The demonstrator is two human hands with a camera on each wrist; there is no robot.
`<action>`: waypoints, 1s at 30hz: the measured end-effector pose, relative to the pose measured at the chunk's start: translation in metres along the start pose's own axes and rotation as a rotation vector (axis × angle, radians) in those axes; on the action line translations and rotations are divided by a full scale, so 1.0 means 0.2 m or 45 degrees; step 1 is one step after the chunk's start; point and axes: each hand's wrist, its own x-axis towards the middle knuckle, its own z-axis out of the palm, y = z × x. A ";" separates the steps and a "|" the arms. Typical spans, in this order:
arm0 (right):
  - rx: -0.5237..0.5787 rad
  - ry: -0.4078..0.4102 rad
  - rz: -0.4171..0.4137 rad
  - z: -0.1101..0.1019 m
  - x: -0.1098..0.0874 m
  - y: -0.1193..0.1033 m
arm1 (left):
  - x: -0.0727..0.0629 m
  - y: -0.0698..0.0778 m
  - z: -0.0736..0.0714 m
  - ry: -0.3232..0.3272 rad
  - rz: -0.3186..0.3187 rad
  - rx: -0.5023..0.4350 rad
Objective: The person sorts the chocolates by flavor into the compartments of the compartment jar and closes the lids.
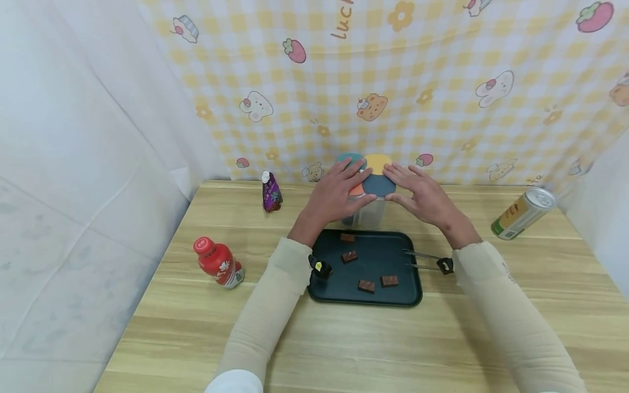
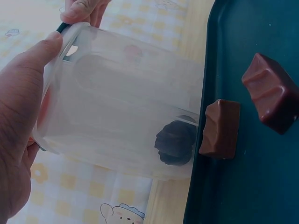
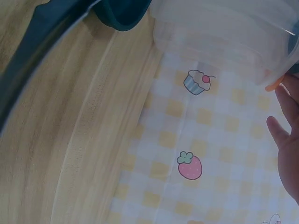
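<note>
My left hand (image 1: 334, 191) lies with extended fingers over the left part of the multicoloured lid (image 1: 378, 185) of a clear plastic container (image 1: 372, 214). Opposite it, the right hand (image 1: 422, 195) touches the lid's right side with straight fingers, thumb spread apart. The lid's sections are teal, yellow, dark blue and orange. Inside the container, the left wrist view shows a dark ridged lump (image 2: 175, 142) near the bottom. Just in front stands a dark green tray (image 1: 339, 292) with several small brown chocolate pieces (image 1: 390, 281) on it. Only part of the right hand (image 3: 289, 135) appears in its wrist view.
Two thin metal prongs (image 1: 422, 255), perhaps tongs, overlap the tray's right edge. To the left stand a red bottle (image 1: 218, 262) and a purple pouch (image 1: 271, 194) with a white cap. A can (image 1: 522, 214) is at far right. A checked cloth (image 1: 314, 98) hangs behind the wooden table (image 1: 162, 322).
</note>
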 end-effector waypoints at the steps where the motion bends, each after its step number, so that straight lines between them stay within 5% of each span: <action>1: -0.006 0.003 -0.001 0.00 0.00 0.00 | 0.00 0.00 0.00 0.005 0.003 -0.006; 17: 0.035 0.041 0.014 -0.04 0.02 -0.02 | 0.00 0.00 0.01 0.085 0.016 -0.094; 30: 0.253 -0.030 0.233 -0.10 0.02 -0.03 | 0.01 0.00 0.03 0.135 -0.025 -0.325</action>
